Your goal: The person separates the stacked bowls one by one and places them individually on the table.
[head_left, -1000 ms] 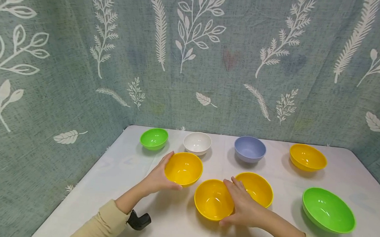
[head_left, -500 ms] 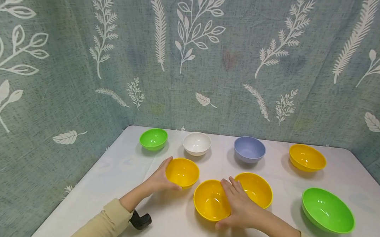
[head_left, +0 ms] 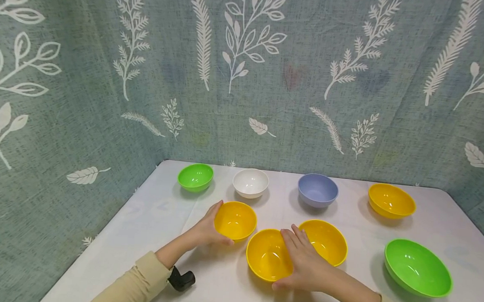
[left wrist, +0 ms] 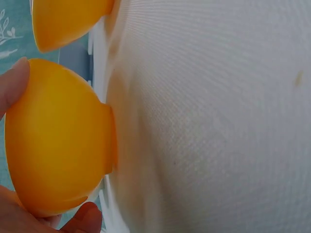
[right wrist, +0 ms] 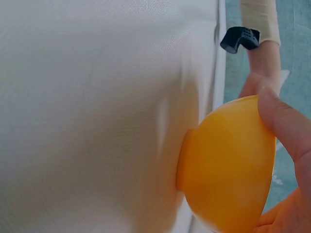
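My left hand (head_left: pixel 208 226) grips a yellow bowl (head_left: pixel 236 221) by its left side, thumb at the near rim and fingers at the far side. In the left wrist view that bowl's foot (left wrist: pixel 111 138) is right at the white cloth. Just to the right, my right hand (head_left: pixel 308 264) holds a second yellow bowl (head_left: pixel 267 256) by its right side, the thumb (right wrist: pixel 282 114) along the rim in the right wrist view. Behind the right hand stands a third yellow bowl (head_left: pixel 329 242), partly hidden by the fingers. All three bowls are upright, close together.
Along the back of the white-covered table (head_left: pixel 141 236) stand a small green bowl (head_left: pixel 195 178), a white bowl (head_left: pixel 250 184), a blue bowl (head_left: pixel 317 191) and a yellow bowl (head_left: pixel 391 201). A larger green bowl (head_left: pixel 417 268) sits at the right. Patterned curtains (head_left: pixel 245 79) enclose the back and left.
My left hand has lowered its yellow bowl toward the table, then shifted it slightly right, close to the second one. My right hand and its bowl have barely moved.
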The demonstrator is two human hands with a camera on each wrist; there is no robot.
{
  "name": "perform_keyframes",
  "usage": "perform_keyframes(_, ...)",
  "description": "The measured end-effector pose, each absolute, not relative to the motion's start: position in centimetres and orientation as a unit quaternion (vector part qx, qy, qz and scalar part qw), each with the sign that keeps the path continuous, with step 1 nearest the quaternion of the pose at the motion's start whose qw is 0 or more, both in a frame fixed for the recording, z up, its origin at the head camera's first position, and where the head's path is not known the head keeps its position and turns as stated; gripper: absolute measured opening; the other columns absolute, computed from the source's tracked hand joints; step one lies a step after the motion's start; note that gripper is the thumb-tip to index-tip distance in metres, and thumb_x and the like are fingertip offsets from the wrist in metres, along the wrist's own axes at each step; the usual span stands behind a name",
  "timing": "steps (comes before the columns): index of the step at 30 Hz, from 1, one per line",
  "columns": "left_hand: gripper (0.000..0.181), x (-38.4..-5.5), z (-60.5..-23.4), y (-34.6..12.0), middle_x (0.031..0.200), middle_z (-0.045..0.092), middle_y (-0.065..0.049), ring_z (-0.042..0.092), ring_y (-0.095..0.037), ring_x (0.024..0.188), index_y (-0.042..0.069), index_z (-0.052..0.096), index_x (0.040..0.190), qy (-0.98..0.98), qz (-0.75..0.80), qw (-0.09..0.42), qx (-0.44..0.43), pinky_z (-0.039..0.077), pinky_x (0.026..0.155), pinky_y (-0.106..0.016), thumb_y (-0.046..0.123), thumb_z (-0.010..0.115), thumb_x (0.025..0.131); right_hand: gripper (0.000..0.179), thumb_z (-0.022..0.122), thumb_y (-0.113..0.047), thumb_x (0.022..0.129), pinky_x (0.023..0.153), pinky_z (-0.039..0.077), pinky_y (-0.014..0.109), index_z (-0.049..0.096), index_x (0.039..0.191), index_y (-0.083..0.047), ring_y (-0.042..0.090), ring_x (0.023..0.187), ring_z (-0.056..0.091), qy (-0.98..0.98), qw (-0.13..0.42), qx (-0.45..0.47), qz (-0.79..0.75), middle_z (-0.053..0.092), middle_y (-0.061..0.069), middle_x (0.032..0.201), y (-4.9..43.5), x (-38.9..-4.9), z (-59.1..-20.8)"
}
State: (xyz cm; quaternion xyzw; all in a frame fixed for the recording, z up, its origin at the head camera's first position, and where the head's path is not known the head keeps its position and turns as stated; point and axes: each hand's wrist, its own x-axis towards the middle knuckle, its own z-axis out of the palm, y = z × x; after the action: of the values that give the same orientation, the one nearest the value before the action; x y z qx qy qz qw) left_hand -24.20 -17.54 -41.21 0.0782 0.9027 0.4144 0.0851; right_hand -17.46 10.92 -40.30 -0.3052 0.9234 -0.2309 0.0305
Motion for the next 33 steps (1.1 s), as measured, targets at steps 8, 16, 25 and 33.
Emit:
perform_keyframes(8, 0.12, -24.0, -41.4, -17.3, 0.149, 0.015, -0.02, 0.027, -0.038, 0.132, 0.001, 0.011, 0.145, 0.91, 0.397, 0.092, 0.075, 0.025, 0.105, -0.054, 0.029, 0.087, 0.057, 0.113, 0.073, -0.059, 0.063, 0.108, 0.012, 0.056, 0.025, 0.138, 0.01, 0.043, 0.135, 0.013, 0.925, 0.039, -0.305, -0.225, 0.028, 0.025, 0.143, 11.1, -17.2, -40.2)
perform_keyframes(16, 0.121, -23.9, -41.5, -16.8, 0.149, 0.015, -0.021, 0.025, -0.038, 0.133, 0.0, 0.011, 0.145, 0.912, 0.39, 0.093, 0.09, 0.025, 0.106, -0.054, 0.032, 0.086, 0.057, 0.114, 0.076, -0.056, 0.061, 0.108, 0.013, 0.057, 0.024, 0.139, 0.01, 0.043, 0.135, 0.013, 0.922, 0.058, -0.299, -0.239, 0.026, 0.027, 0.144, 11.5, -16.4, -39.9)
perform_keyframes(25, 0.12, -23.4, -41.5, -16.3, 0.148, 0.019, -0.022, 0.026, -0.038, 0.132, -0.001, 0.012, 0.145, 0.92, 0.368, 0.096, 0.093, 0.026, 0.105, -0.054, 0.033, 0.087, 0.057, 0.115, 0.075, -0.058, 0.06, 0.107, 0.015, 0.057, 0.025, 0.138, 0.01, 0.045, 0.134, 0.016, 0.919, 0.058, -0.309, -0.237, 0.025, 0.029, 0.144, 12.0, -15.7, -39.9)
perform_keyframes(33, 0.119, -21.4, -40.7, -16.1, 0.151, 0.013, -0.018, 0.016, -0.037, 0.136, 0.002, 0.01, 0.146, 0.922, 0.353, 0.069, 0.14, 0.024, 0.105, -0.056, 0.03, 0.086, 0.058, 0.115, 0.075, -0.059, 0.058, 0.106, 0.017, 0.056, 0.027, 0.137, 0.01, 0.044, 0.133, 0.02, 0.917, 0.039, -0.322, -0.231, 0.028, 0.029, 0.142, 12.3, -15.4, -40.2)
